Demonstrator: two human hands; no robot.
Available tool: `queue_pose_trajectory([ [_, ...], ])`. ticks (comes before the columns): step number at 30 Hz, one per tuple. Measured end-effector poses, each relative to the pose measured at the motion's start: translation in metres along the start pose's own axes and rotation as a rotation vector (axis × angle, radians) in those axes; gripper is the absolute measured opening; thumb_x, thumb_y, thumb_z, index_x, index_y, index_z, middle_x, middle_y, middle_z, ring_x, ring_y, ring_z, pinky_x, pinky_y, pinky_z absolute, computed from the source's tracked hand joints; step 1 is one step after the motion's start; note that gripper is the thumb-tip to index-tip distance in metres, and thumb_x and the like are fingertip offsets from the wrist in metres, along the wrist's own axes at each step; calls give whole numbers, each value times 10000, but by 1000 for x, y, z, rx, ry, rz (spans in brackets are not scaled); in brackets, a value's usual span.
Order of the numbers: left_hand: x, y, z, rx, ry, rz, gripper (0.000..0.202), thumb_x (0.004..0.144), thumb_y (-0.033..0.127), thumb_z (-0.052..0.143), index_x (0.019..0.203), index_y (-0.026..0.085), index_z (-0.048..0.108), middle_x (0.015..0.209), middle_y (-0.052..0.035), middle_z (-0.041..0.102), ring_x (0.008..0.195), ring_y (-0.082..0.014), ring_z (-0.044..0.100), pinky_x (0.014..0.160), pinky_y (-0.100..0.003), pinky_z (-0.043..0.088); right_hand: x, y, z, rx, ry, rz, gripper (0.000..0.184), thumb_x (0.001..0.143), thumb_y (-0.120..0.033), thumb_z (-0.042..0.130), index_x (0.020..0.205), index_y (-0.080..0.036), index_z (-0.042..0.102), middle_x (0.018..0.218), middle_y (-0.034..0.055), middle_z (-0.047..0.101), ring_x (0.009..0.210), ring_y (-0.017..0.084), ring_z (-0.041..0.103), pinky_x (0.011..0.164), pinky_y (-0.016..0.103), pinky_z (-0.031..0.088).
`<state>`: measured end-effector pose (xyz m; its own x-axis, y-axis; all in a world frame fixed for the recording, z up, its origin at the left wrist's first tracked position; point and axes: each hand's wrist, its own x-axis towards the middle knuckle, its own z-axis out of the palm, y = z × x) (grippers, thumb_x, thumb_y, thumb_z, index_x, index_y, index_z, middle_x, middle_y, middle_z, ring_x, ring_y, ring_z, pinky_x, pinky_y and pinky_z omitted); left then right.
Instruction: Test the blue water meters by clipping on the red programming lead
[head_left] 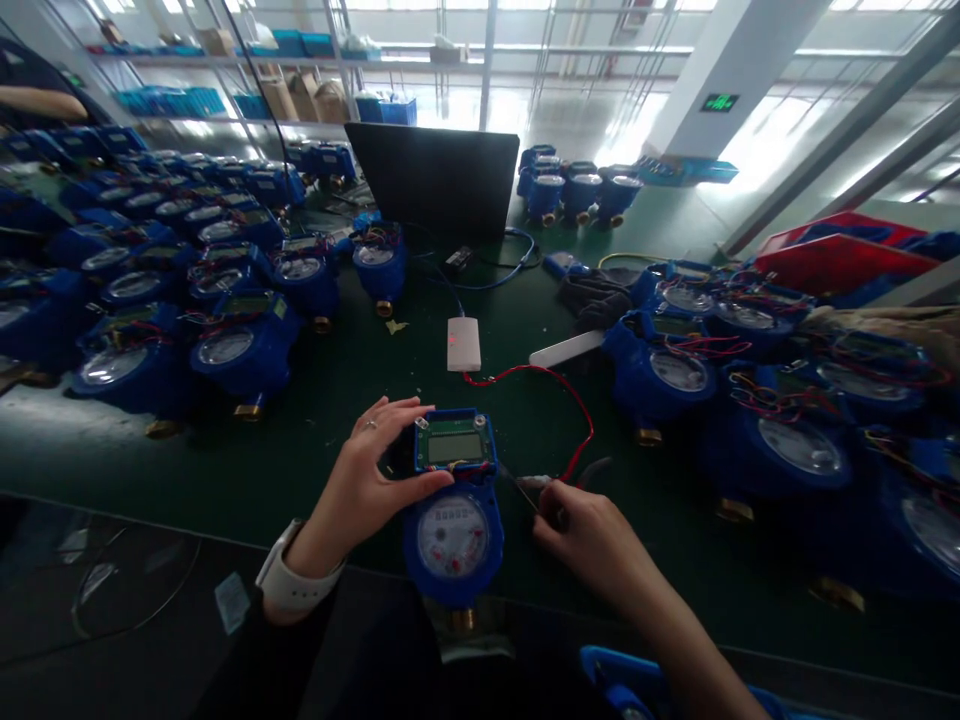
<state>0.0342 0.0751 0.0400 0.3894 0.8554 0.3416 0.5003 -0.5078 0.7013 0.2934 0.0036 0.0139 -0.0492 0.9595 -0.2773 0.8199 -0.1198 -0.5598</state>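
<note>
A blue water meter (453, 540) stands at the table's near edge, its round dial facing up and its display housing uncovered, showing a green circuit board (454, 447). My left hand (373, 470) grips that housing, thumb across the front and fingers along the far left side. To the meter's right, my right hand (581, 525) is closed in a pinch at the end of a red cable (583, 405). A thin pointed piece sticks out from those fingers toward the meter; its kind is unclear. The cable runs back to a small white box (463, 345) with a red light.
Many similar meters crowd the left (225, 345) and right (675, 370) of the green table. A laptop (439, 180) stands behind the white box. Dark gloves (592, 300) and a pale flat strip (566, 349) lie to the right. A person's arm (41, 100) shows far left.
</note>
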Motion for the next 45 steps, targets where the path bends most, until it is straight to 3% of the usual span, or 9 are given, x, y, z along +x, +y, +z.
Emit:
queue_pose_trajectory([
  [9, -9, 3, -2, 23, -133, -130, 704, 819, 596, 718, 1407, 258, 529, 1534, -150, 449, 1396, -393, 445, 1107, -618, 424, -17, 21, -20, 702, 31, -74, 270, 950, -323, 543, 1189, -201, 520, 900, 66, 744, 761, 195, 728, 591, 273, 572],
  [12, -18, 27, -3, 73, 86, -92, 718, 820, 598, 721, 1417, 259, 510, 1505, -137, 484, 1370, -378, 475, 1079, -566, 471, -25, 9, -28, 1025, 15, -170, 172, 937, -345, 673, 1032, -204, 642, 878, 69, 762, 759, 172, 727, 636, 244, 580],
  [14, -23, 50, 2, -34, 218, -36, 397, 939, 421, 655, 1313, 299, 599, 1327, -68, 629, 1212, -247, 617, 992, -376, 553, -31, -5, -29, 1150, -37, -241, 162, 917, -362, 716, 944, -203, 701, 777, 45, 752, 677, 136, 701, 628, 213, 572],
  [18, -27, 86, 19, -437, -64, 23, 321, 908, 424, 700, 1191, 271, 695, 1106, -37, 721, 993, -159, 709, 864, -202, 581, -40, -33, -17, 1309, -243, -256, 180, 913, -391, 718, 908, -212, 741, 694, 2, 701, 582, 98, 650, 563, 170, 552],
  [20, -25, 91, 24, -539, -49, 4, 193, 906, 361, 717, 1047, 235, 754, 1002, -37, 731, 892, -135, 722, 809, -169, 583, -42, -39, -10, 1303, -272, -243, 181, 921, -398, 702, 934, -222, 743, 719, -2, 701, 582, 101, 656, 545, 167, 552],
  [23, -22, 87, 25, -561, 47, 0, 84, 892, 276, 740, 925, 206, 771, 908, -28, 742, 821, -116, 726, 767, -145, 577, -42, -39, -6, 1090, -50, -327, 129, 874, -292, 754, 996, -249, 745, 812, 1, 755, 664, 122, 707, 620, 169, 571],
  [27, -23, 82, 25, -514, 86, 15, 106, 881, 225, 751, 986, 219, 763, 885, -5, 767, 810, -103, 733, 765, -127, 570, -39, -38, -10, 723, 247, -495, 211, 856, -94, 701, 975, -262, 744, 825, -39, 784, 707, 99, 734, 678, 107, 549],
  [33, -32, 84, 36, -471, 124, -11, 269, 909, 130, 685, 1138, 270, 707, 1017, 17, 746, 926, -91, 714, 822, -126, 561, -36, -43, -11, 588, 425, -516, 120, 891, -130, 663, 918, -231, 722, 796, -37, 786, 662, 107, 744, 641, 115, 563],
  [45, 31, 69, 9, -285, 135, -23, 125, 928, 175, 633, 1044, 203, 673, 973, -1, 747, 860, -125, 723, 787, -216, 570, -24, -34, 20, 627, 402, -410, 315, 911, -229, 673, 1212, -300, 609, 1143, 29, 759, 1015, 187, 737, 764, 273, 641],
])
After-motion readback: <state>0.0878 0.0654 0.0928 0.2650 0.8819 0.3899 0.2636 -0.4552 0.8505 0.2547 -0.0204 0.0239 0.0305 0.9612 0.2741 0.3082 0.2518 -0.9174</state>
